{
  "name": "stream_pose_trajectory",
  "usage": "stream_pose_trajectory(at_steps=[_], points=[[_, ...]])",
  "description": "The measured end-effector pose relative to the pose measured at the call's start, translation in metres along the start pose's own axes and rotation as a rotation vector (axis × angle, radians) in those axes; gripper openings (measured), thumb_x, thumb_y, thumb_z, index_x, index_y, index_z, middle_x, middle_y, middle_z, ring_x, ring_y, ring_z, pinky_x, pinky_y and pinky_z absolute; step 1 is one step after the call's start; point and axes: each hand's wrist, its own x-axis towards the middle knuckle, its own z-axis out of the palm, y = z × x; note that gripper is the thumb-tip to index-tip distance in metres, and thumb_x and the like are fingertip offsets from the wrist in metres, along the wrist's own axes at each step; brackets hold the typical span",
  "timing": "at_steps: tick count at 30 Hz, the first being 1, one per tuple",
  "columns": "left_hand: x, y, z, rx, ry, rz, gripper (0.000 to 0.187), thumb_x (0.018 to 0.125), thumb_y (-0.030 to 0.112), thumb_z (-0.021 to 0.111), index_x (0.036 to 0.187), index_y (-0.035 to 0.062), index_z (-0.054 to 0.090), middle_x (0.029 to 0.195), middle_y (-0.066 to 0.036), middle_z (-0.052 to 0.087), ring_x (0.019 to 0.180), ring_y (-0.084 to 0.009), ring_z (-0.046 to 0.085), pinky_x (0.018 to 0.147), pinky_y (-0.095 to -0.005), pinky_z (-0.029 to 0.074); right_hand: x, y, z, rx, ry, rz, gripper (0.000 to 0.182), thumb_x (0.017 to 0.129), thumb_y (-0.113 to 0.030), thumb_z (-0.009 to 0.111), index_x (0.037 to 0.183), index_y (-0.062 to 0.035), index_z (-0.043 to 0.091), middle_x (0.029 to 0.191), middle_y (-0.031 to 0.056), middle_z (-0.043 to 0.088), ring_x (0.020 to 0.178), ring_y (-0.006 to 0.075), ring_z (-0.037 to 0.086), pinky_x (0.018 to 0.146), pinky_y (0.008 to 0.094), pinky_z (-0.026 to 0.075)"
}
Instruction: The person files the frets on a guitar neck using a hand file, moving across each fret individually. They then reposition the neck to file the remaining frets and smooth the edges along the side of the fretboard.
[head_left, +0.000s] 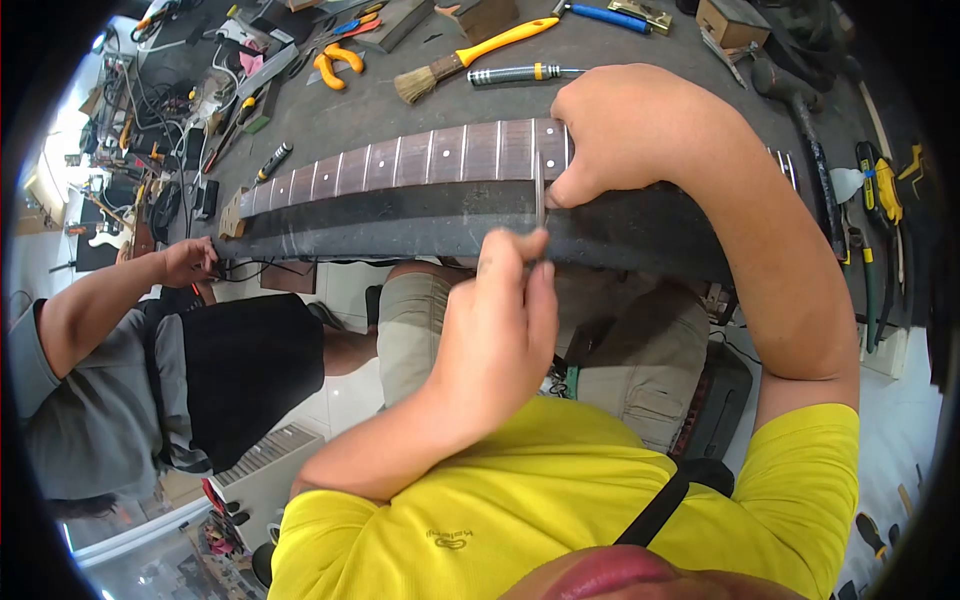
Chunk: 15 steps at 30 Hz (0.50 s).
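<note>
A guitar neck [415,158] with a dark fretboard, metal frets and pale dot inlays lies along the bench edge, its headstock [232,215] towards the left. My right hand [625,130] wraps over the neck around the double-dot fret, thumb on the near side and fingers on the far side. My left hand [505,305] is closed around the lower end of a thin metal rod-like tool [540,195]. The tool points away from me, its upper part across the fretboard close to my right thumb. Its handle is hidden in the fist, and that hand is slightly blurred.
Beyond the neck lie a brush [470,62], a screwdriver-like tool [515,74] and orange-handled pliers [335,68]. A hammer [790,90] and a yellow tool [883,190] are at the right. At the left, another person's hand [190,262] rests by the bench edge near cables.
</note>
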Motion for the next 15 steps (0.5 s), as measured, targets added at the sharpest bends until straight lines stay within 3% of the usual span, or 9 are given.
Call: stream_pose_trajectory(at_steps=[3, 4, 5, 7, 11, 15], points=[[0.017, 0.004, -0.009, 0.045, -0.066, -0.074, 0.02, 0.104, -0.003, 0.067, 0.123, -0.0034, 0.059, 0.084, -0.032, 0.071, 0.081, -0.0523, 0.075, 0.067, -0.0509, 0.058, 0.001, 0.0, 0.001, -0.014, -0.003, -0.006, 0.052, 0.07, -0.044, 0.085, 0.092, 0.0033, 0.081, 0.081, 0.0228, 0.077, 0.08, 0.0388, 0.078, 0.075, 0.0463, 0.062], [0.035, 0.0, -0.008, 0.064, -0.038, 0.055, 0.019, 0.104, -0.004, 0.066, 0.122, -0.0035, 0.059, 0.084, -0.032, 0.072, 0.081, -0.0521, 0.075, 0.067, -0.0509, 0.058, 0.001, -0.002, 0.0, -0.018, -0.001, -0.013, 0.052, 0.07, -0.044, 0.085, 0.092, 0.0033, 0.081, 0.081, 0.0228, 0.077, 0.08, 0.0388, 0.078, 0.075, 0.0463, 0.062], [0.048, -0.001, -0.008, 0.064, -0.034, 0.055, 0.019, 0.104, -0.004, 0.066, 0.122, -0.0035, 0.059, 0.084, -0.032, 0.072, 0.081, -0.0521, 0.075, 0.067, -0.0509, 0.058, 0.0, -0.002, -0.001, -0.001, -0.004, -0.006, 0.052, 0.07, -0.044, 0.086, 0.092, 0.0035, 0.081, 0.081, 0.0228, 0.077, 0.08, 0.0388, 0.078, 0.075, 0.0464, 0.062], [0.065, 0.001, -0.008, 0.105, -0.042, 0.015, 0.017, 0.112, 0.006, 0.062, 0.127, -0.0005, 0.06, 0.063, -0.007, 0.066, 0.053, -0.0154, 0.062, 0.055, -0.0336, 0.047, -0.002, -0.002, -0.003, 0.01, -0.007, 0.005, 0.053, 0.07, -0.044, 0.086, 0.092, 0.0038, 0.081, 0.081, 0.0227, 0.077, 0.079, 0.0389, 0.078, 0.075, 0.0465, 0.063], [0.011, 0.005, -0.006, 0.052, -0.031, -0.019, 0.018, 0.112, 0.01, 0.062, 0.125, -0.0023, 0.062, 0.063, -0.007, 0.065, 0.052, -0.0154, 0.06, 0.056, -0.0337, 0.048, -0.002, -0.001, -0.003, 0.025, 0.011, -0.011, 0.051, 0.07, -0.043, 0.085, 0.091, 0.0039, 0.08, 0.08, 0.0222, 0.076, 0.079, 0.0385, 0.078, 0.075, 0.0463, 0.062], [0.059, 0.004, -0.012, 0.121, -0.036, 0.044, 0.015, 0.112, 0.009, 0.063, 0.122, -0.0016, 0.062, 0.064, -0.006, 0.065, 0.053, -0.0163, 0.062, 0.056, -0.0349, 0.048, -0.003, -0.004, -0.005, 0.026, -0.03, 0.016, 0.05, 0.071, -0.043, 0.085, 0.09, 0.0037, 0.08, 0.08, 0.0215, 0.076, 0.079, 0.0381, 0.078, 0.075, 0.0461, 0.062]])
